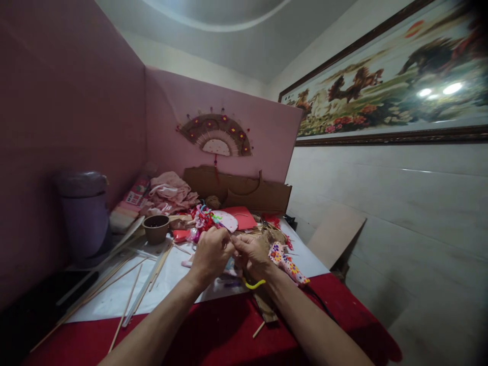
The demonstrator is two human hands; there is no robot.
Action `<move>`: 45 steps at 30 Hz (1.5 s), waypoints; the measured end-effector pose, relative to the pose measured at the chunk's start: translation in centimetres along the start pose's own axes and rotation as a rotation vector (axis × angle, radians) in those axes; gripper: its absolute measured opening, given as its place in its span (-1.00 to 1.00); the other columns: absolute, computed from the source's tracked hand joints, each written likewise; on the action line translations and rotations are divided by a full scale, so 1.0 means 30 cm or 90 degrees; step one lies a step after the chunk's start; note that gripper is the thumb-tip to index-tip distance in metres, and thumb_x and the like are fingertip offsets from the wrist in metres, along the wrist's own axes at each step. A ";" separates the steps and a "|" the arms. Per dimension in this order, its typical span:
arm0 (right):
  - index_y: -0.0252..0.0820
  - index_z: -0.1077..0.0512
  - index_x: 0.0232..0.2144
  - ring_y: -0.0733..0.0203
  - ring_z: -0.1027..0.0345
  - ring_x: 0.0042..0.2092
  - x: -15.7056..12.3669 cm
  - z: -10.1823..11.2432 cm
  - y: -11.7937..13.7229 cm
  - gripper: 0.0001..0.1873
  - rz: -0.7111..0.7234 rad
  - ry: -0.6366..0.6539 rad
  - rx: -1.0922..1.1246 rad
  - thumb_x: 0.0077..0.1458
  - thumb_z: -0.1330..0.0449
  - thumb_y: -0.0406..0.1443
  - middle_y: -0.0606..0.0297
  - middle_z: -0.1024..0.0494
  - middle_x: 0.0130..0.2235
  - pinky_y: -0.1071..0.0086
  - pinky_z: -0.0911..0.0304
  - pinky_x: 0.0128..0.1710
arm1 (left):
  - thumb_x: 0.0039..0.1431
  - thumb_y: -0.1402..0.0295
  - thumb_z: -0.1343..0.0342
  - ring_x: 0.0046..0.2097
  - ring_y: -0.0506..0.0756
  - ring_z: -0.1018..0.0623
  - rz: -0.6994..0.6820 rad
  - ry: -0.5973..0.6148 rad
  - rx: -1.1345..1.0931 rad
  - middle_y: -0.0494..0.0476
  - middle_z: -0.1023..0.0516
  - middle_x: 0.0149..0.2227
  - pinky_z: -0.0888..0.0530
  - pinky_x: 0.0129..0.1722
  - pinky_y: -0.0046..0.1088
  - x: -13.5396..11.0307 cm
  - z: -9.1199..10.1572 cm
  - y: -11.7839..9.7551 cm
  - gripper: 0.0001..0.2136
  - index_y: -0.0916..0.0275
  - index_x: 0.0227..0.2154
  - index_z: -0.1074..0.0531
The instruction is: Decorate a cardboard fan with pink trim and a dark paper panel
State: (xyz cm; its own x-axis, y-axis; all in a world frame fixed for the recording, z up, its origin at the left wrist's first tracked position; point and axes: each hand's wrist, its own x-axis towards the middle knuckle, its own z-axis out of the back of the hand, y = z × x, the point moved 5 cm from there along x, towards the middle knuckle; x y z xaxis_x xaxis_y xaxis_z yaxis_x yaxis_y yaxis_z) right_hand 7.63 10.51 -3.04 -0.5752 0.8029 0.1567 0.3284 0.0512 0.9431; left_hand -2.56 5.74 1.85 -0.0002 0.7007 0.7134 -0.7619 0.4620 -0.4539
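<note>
Left hand, right hand: fingers curled; whatever's between, I can't tell.
Curved yellow fuzzy strip: below right grip.

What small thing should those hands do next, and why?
Probably a slight fingertip adjustment before the hands part: the left hand and right hand are brought together, fingers bent as if pinching something small, though I can't make out what. A curved yellow pipe cleaner shows near the right wrist, so a gentle motion seems wise.
</note>
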 end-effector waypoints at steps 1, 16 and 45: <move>-0.22 -0.27 -0.61 0.44 -0.10 -0.78 -0.001 -0.001 0.004 -0.60 0.011 -0.003 0.004 -0.15 -0.30 -0.05 0.50 -0.32 -0.66 0.55 0.00 -0.83 | -0.04 0.48 -0.01 -0.45 0.07 -0.30 0.008 -0.014 0.003 0.01 -0.28 -0.57 -0.19 -0.41 -0.41 0.000 0.006 0.001 -0.85 0.19 -0.64 -0.23; -0.17 -0.16 -0.64 0.41 0.04 -0.65 -0.024 -0.007 0.075 -0.70 0.109 -0.049 0.053 -0.02 -0.11 -0.16 0.50 -0.14 -0.68 0.54 0.05 -0.69 | -0.03 0.47 0.06 -0.42 0.06 -0.43 0.114 -0.045 -0.220 -0.02 -0.43 -0.55 -0.32 -0.39 -0.43 -0.002 0.026 0.035 -0.87 0.18 -0.59 -0.34; -0.23 -0.41 -0.51 0.42 -0.07 -0.62 -0.058 -0.013 0.124 -0.80 0.285 -0.165 -0.282 -0.05 -0.24 -0.19 0.44 -0.31 -0.62 0.50 0.01 -0.65 | -0.07 0.10 -0.15 -0.70 -0.07 -0.28 0.285 0.101 -0.502 -0.05 -0.32 -0.75 -0.21 -0.76 -0.61 -0.016 -0.049 0.048 -0.67 0.26 -0.66 -0.26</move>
State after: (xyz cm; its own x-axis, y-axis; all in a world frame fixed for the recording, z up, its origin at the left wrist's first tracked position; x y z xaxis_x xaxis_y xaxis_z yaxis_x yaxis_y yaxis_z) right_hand 9.55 9.06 0.30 -0.2391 0.8095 0.5362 0.1226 -0.5226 0.8437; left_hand -2.70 6.86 0.07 -0.0547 0.9430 0.3284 -0.0503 0.3259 -0.9441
